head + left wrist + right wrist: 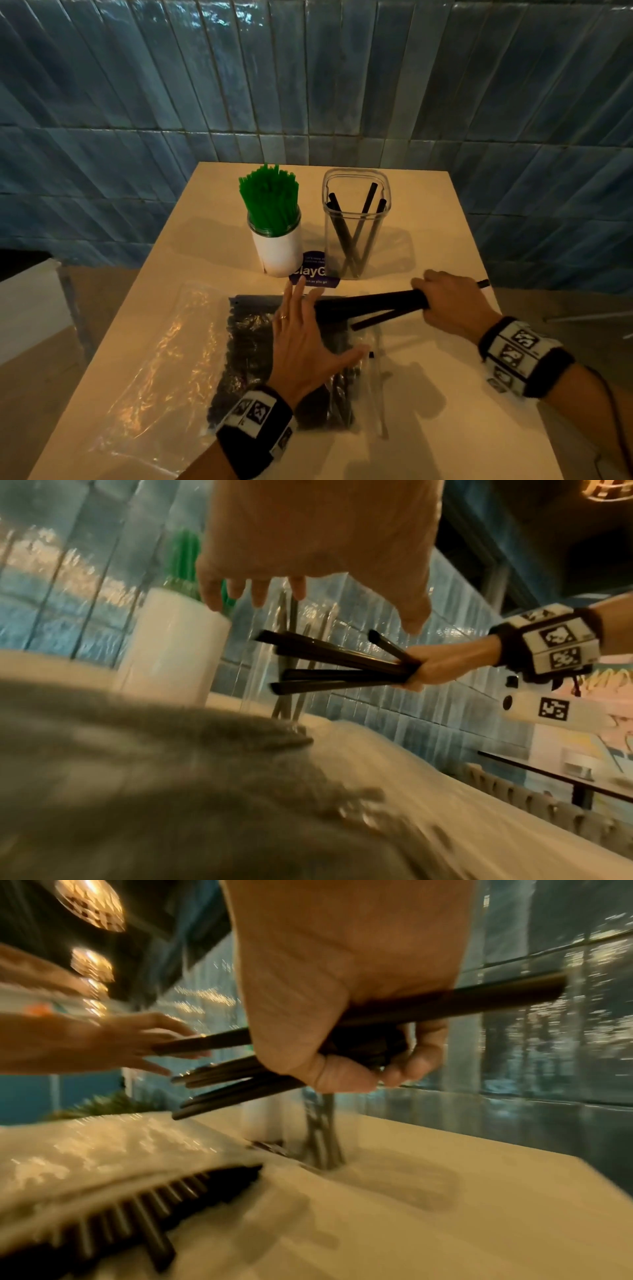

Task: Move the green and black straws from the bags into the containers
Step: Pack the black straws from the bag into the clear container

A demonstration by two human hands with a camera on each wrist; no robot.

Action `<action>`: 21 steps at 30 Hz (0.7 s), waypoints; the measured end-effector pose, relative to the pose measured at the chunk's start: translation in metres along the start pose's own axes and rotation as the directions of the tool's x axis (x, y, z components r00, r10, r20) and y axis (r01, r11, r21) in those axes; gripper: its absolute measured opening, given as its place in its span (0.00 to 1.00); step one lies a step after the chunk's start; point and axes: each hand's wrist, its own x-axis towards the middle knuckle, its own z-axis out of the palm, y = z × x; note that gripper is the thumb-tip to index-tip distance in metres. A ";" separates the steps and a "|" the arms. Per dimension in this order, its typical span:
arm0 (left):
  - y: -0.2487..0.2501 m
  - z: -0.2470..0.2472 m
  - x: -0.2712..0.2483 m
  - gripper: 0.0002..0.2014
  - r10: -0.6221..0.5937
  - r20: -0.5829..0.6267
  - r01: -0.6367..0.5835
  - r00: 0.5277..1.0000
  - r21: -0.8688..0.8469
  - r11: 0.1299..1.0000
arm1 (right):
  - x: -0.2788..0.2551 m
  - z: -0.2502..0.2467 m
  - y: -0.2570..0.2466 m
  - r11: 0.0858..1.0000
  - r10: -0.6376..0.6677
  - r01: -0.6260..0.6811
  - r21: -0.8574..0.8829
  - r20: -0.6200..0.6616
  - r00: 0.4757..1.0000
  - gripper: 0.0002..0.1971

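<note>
My right hand [445,305] grips a bundle of black straws [370,303], held level above the table [428,394] in front of the clear container [354,222], which holds several black straws. In the right wrist view the bundle of black straws [445,1001] passes through my fist. My left hand [308,339] hovers flat, fingers spread, over the clear bag of black straws [250,349]; its fingertips [161,1039] are by the bundle's ends. A white jar [279,246] at the back holds green straws [270,198].
An empty clear bag [161,359] lies on the table's left side. A purple sticker [315,272] sits between the two containers. Blue tiled wall [308,85] runs behind the table. A white counter edge [30,301] is at far left.
</note>
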 end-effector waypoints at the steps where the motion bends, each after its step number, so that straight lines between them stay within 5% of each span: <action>1: 0.000 -0.003 0.008 0.51 -0.010 0.031 0.009 0.999 0.021 1.000 | 0.004 -0.004 -0.014 1.000 -0.016 0.017 0.016 -0.026 1.000 0.15; 5: -0.013 -0.027 0.029 0.34 -0.290 0.066 0.296 0.955 -0.290 0.910 | 0.011 -0.012 -0.046 0.998 -0.017 0.022 0.063 -0.089 0.996 0.16; 7: -0.028 -0.032 0.036 0.34 -0.469 0.000 0.414 0.883 -0.469 0.780 | 0.011 -0.012 -0.050 0.993 0.002 0.010 0.118 -0.095 0.996 0.16; 9: -0.037 -0.032 0.041 0.36 -0.614 0.098 0.525 0.783 -0.632 0.569 | 0.009 -0.010 -0.056 0.988 -0.001 0.013 0.152 -0.079 0.997 0.16; 11: -0.034 -0.026 0.041 0.24 -0.641 0.228 0.547 0.733 -0.757 0.357 | 0.008 -0.008 -0.067 0.986 -0.022 0.031 0.161 -0.056 0.998 0.16; 14: -0.020 -0.016 0.038 0.16 -0.620 0.340 0.565 0.707 -0.800 0.205 | 0.008 -0.006 -0.085 0.983 -0.059 0.065 0.170 -0.036 0.998 0.16; 16: -0.013 -0.011 0.036 0.16 -0.614 0.314 0.548 0.724 -0.803 0.235 | 0.010 -0.003 -0.092 0.983 -0.079 0.082 0.166 -0.024 0.997 0.17; 18: -0.015 -0.009 0.034 0.25 -0.607 0.116 0.481 0.786 -0.730 0.485 | 0.012 -0.002 -0.094 0.982 -0.078 0.081 0.170 -0.023 0.997 0.19; 21: -0.022 -0.012 0.024 0.55 -0.409 -0.178 0.333 0.895 -0.346 0.877 | 0.014 -0.006 -0.091 0.978 -0.047 0.059 0.199 -0.063 0.997 0.21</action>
